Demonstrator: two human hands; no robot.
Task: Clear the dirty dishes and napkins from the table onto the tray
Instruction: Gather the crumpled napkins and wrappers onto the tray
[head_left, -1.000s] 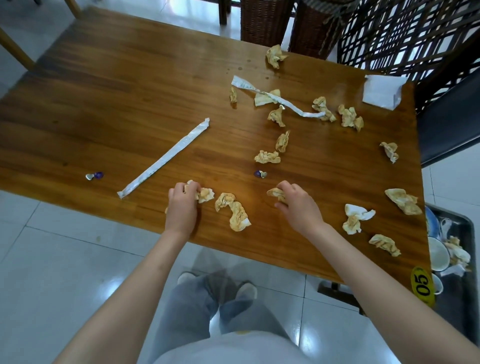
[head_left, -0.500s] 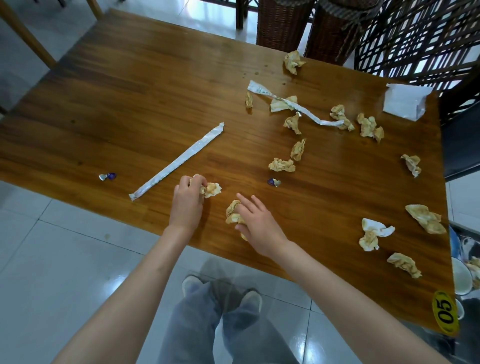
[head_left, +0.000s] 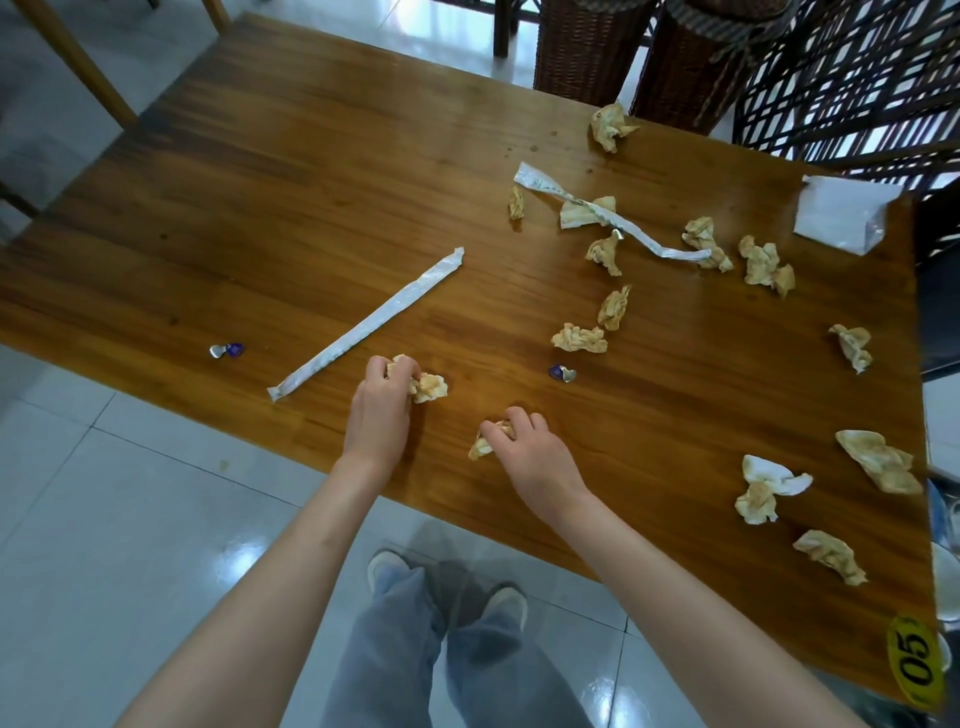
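Head view, looking down on a brown wooden surface (head_left: 311, 171). The left hand (head_left: 382, 410) lies at the near edge with fingers curled round a crumpled tan napkin (head_left: 428, 387), part of which sticks out to the right of the fingers. The right hand (head_left: 524, 449) lies just right of it, fingers curled over a second crumpled napkin (head_left: 483, 444); a pale end shows at the left of the fingertips. Both hands are low on the surface and slightly apart from each other.

A long flat white wrapper (head_left: 369, 325) lies diagonally beyond the left hand, its near end close to that hand. A small purple-and-silver foil piece (head_left: 227, 351) sits far left near the edge; a similar foil scrap (head_left: 562, 372) lies between the right hand and a loose group of crumpled napkins (head_left: 579, 338) in mid-surface. A twisted white wrapper (head_left: 613, 218) runs through the far cluster. More napkins lie scattered along the right side (head_left: 878, 460). A folded white paper (head_left: 841, 213) rests at the far right corner. A yellow sticker marked 05 (head_left: 915, 660) sits at the near right corner. The tray is cut off at the right frame edge; only slivers of dishes show there.
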